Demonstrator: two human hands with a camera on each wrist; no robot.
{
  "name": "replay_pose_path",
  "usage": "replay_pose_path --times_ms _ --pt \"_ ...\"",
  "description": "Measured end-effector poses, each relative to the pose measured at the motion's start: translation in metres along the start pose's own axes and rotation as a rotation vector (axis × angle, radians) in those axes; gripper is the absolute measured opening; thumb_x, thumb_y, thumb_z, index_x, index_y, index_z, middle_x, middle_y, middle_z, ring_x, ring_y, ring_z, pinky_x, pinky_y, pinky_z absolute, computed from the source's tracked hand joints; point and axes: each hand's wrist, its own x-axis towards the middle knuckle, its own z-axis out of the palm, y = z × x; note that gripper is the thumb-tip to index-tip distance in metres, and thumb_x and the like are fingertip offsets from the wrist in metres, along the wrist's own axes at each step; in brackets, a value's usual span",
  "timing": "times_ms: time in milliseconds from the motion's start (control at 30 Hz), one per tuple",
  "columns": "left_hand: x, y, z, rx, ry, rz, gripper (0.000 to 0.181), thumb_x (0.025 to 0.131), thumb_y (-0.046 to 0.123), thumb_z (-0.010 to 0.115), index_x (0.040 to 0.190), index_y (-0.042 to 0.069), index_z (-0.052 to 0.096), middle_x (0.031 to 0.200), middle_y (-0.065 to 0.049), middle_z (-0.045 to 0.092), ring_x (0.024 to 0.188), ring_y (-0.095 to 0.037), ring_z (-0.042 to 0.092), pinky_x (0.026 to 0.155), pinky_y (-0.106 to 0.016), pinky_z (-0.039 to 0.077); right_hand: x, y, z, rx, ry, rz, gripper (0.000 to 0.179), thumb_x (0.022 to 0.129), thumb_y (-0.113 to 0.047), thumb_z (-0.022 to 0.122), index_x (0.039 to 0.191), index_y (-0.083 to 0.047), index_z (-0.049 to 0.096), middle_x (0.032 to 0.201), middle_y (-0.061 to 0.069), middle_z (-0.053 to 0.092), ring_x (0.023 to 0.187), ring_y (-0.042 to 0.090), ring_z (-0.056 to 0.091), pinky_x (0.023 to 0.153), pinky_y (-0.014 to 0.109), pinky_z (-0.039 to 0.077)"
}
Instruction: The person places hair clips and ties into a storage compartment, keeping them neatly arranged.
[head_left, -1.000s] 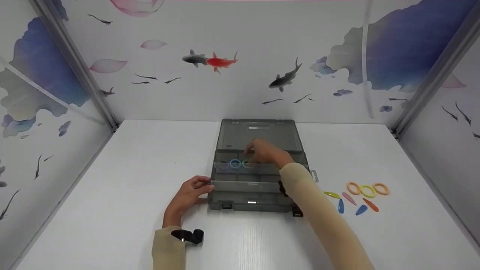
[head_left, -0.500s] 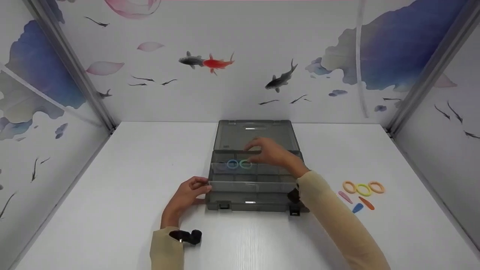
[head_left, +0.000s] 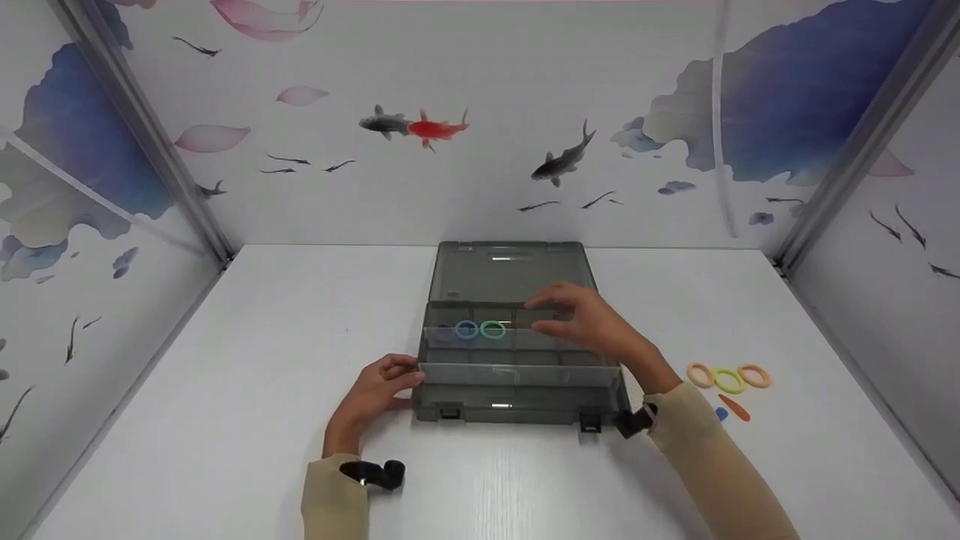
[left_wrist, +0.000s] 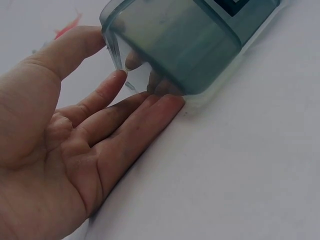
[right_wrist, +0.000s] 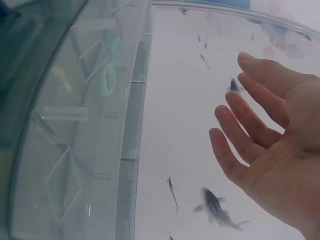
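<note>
A grey see-through divided box [head_left: 465, 412] stands with its lid [head_left: 480, 270] folded back. In its rear row sit a blue hair tie [head_left: 466, 330], a green hair tie [head_left: 493, 330] and a dim purplish ring at their left. My left hand [head_left: 379, 390] touches the box's left side; in the left wrist view, its thumb lies at the rim and its mostly straight fingers [left_wrist: 145, 115] lie against the wall. Above the right part of the rear compartments hovers my right hand [head_left: 589, 322], thumb and fingers apart; the right wrist view shows nothing in it.
To the right of the box lie two orange hair ties [head_left: 754, 375], a yellow hair tie [head_left: 729, 381], an orange hair clip [head_left: 734, 407] and a blue hair clip [head_left: 721, 413], partly covered by the right sleeve [head_left: 712, 450]. A patterned wall [head_left: 480, 202] rises behind the box.
My right hand has let go of the green hair tie, leaving it in the box, and drawn back to the right with fingers spread. The left hand stays at the box's side.
</note>
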Motion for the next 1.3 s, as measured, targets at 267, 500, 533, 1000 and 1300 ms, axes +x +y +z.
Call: replay_pose_path --times_ms 267,500,533,1000,1300 --pt "-0.001 0.0 0.0 -0.024 -0.009 -0.002 0.05 0.091 0.03 0.075 0.131 0.007 0.058 0.138 -0.014 0.061 0.121 -0.024 0.06 0.094 -0.042 0.057 -0.037 0.009 -0.016 -0.023 0.064 0.02 0.033 0.093 -0.024 0.073 0.125 -0.015 0.069 0.134 0.008 0.062 0.125 0.03 0.057 0.1 0.052 0.051" --pt "0.0 -0.002 0.001 -0.008 0.007 0.009 0.05 0.09 0.031 0.076 0.13 0.006 0.059 0.135 -0.014 0.063 0.118 -0.023 0.061 0.094 -0.042 0.057 -0.068 0.025 -0.034 -0.048 0.124 0.094 0.034 0.092 -0.024 0.073 0.125 -0.02 0.068 0.13 0.002 0.064 0.123 0.03 0.059 0.1 0.045 0.053" --pt "0.001 -0.002 0.001 -0.008 0.008 0.01 0.05 0.09 0.031 0.076 0.13 0.006 0.058 0.134 -0.014 0.063 0.118 -0.023 0.062 0.094 -0.042 0.057 -0.072 0.027 -0.037 -0.052 0.132 0.106 0.034 0.092 -0.025 0.073 0.126 -0.021 0.068 0.13 0.002 0.064 0.122 0.029 0.059 0.1 0.042 0.053" --pt "-0.002 0.001 0.002 0.01 0.013 0.0 0.049 0.091 0.032 0.075 0.13 0.007 0.059 0.135 -0.013 0.064 0.12 -0.023 0.061 0.096 -0.042 0.056 -0.124 0.068 -0.081 -0.012 0.249 0.284 0.038 0.094 -0.033 0.07 0.127 -0.013 0.068 0.131 0.011 0.064 0.101 -0.017 0.056 0.087 0.005 0.046" --pt "0.0 0.001 0.001 -0.009 0.006 -0.016 0.05 0.091 0.029 0.075 0.131 0.006 0.057 0.136 -0.015 0.062 0.117 -0.023 0.062 0.095 -0.043 0.057 -0.145 0.099 -0.101 -0.029 0.261 0.362 0.047 0.095 -0.034 0.069 0.133 -0.008 0.063 0.136 0.017 0.061 0.101 -0.022 0.051 0.086 0.001 0.042"
